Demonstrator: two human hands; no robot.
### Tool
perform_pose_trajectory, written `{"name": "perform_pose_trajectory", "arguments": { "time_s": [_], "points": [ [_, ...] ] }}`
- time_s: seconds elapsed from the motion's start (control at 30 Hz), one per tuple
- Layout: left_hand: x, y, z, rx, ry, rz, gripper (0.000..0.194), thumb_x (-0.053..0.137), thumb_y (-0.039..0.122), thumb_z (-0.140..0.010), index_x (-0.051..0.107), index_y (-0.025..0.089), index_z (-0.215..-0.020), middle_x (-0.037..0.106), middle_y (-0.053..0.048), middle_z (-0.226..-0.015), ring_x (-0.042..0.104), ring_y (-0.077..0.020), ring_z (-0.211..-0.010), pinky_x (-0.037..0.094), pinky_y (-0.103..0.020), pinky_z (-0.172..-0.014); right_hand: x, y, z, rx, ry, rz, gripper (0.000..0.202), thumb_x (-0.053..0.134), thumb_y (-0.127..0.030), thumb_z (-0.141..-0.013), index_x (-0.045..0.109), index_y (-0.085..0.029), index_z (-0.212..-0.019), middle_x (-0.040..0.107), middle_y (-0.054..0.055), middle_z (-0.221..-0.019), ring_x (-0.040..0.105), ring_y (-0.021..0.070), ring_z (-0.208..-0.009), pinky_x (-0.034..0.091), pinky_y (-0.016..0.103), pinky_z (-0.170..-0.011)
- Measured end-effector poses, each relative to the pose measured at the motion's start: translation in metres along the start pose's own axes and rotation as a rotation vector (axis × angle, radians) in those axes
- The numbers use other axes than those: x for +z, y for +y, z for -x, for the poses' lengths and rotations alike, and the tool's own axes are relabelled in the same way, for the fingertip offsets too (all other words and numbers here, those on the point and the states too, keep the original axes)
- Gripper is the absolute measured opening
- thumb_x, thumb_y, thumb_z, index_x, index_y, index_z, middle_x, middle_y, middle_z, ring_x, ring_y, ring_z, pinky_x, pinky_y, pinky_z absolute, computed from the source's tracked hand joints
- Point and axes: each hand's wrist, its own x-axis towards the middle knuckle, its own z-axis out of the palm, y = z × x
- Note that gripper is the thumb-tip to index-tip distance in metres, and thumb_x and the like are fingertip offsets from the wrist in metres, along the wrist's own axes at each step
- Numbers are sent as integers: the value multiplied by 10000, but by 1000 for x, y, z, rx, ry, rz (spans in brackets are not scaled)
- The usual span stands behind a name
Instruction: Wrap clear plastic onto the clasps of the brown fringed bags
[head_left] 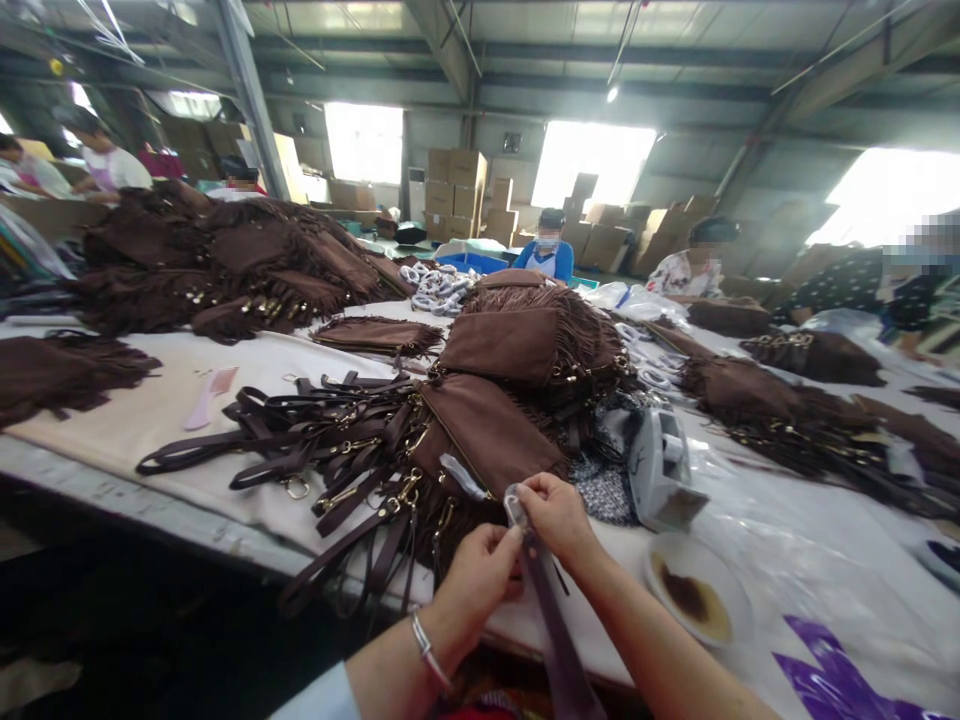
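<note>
A dark brown strap (pixel 551 620) hangs down toward me from between my hands at the table's front edge. Its top end has a metal fitting under clear plastic wrap (pixel 515 507). My left hand (pixel 484 562) pinches the strap just below that fitting, thumb against it. With closed fingers, my right hand (pixel 556 512) grips the wrapped end from the right. Right behind my hands lies a brown fringed bag (pixel 495 430), with a wrapped zipper pull on its front. Loose straps with gold clasps (pixel 337 440) spread out to the left of it.
More fringed bags are heaped at the back left (pixel 247 245) and in the middle (pixel 502 340). A pink comb (pixel 210 398) lies on the left. At right are a white tape dispenser (pixel 660 470), a dish of brown liquid (pixel 731 625) and plastic sheeting. Several people sit around the table.
</note>
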Motion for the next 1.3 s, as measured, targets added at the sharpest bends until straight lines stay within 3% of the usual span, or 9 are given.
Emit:
{"name": "perform_pose_trajectory", "arguments": {
  "time_s": [0.17,0.27,0.4,0.53,0.7,0.83,1.0,1.07,1.3],
  "points": [
    [8,9,-4,-128,-71,150,544,641,657,-711,619,136,-864,668,-77,-758,618,-174,-610,464,-289,-570,-5,-8,-6,-81,-21,81,321,544,-420,-781,599,-191,-562,605,19,-541,567,175,-573,394,275,-570],
    [10,17,-12,-116,-98,235,480,686,589,-713,627,119,-788,615,-35,-626,550,-132,-490,423,-258,-502,-15,-6,0,-118,-57,1,360,505,-457,-824,662,-180,-655,653,35,-641,592,182,-646,423,275,-616],
    [11,24,-19,-131,-78,338,291,614,378,-834,644,93,-784,633,-56,-651,581,-141,-526,450,-254,-503,-28,15,28,28,-100,-229,437,497,-526,-833,666,-148,-971,697,63,-821,623,189,-684,457,275,-600],
    [17,28,-20,-162,-72,454,255,542,275,-887,660,56,-831,671,-107,-745,634,-162,-606,513,-278,-570,-31,32,66,114,-309,-192,423,543,-537,-803,679,-136,-811,681,55,-731,603,192,-669,429,269,-563],
    [29,29,-23,-123,-39,625,175,546,223,-890,642,77,-878,693,-132,-880,675,-194,-765,539,-291,-648,-22,22,84,278,-372,-406,364,604,-514,-745,619,-151,-743,651,29,-628,580,169,-553,432,271,-516],
    [27,25,-23,-129,-47,579,238,537,296,-906,641,82,-895,689,-118,-833,661,-172,-695,522,-269,-613,-17,14,72,393,-314,-598,395,618,-563,-713,570,-172,-738,628,4,-565,574,150,-478,419,250,-463],
    [22,14,-12,-167,-191,550,412,543,516,-868,626,116,-819,642,-50,-673,560,-120,-481,402,-222,-427,-11,16,66,388,-279,-650,398,646,-563,-704,546,-178,-727,615,-18,-545,543,121,-422,393,227,-422],
    [25,9,-8,-167,-218,520,379,609,490,-831,633,111,-837,639,-42,-659,545,-114,-462,399,-220,-425,-10,15,68,358,-298,-607,426,636,-592,-715,542,-177,-705,596,-23,-520,511,107,-391,371,219,-401],
    [36,21,-17,-16,5,539,153,614,277,-857,597,126,-850,660,-67,-688,663,-173,-651,521,-276,-626,-26,17,88,358,-414,-635,476,639,-631,-731,560,-171,-824,599,-34,-569,501,97,-433,365,206,-423]
  ]
}}
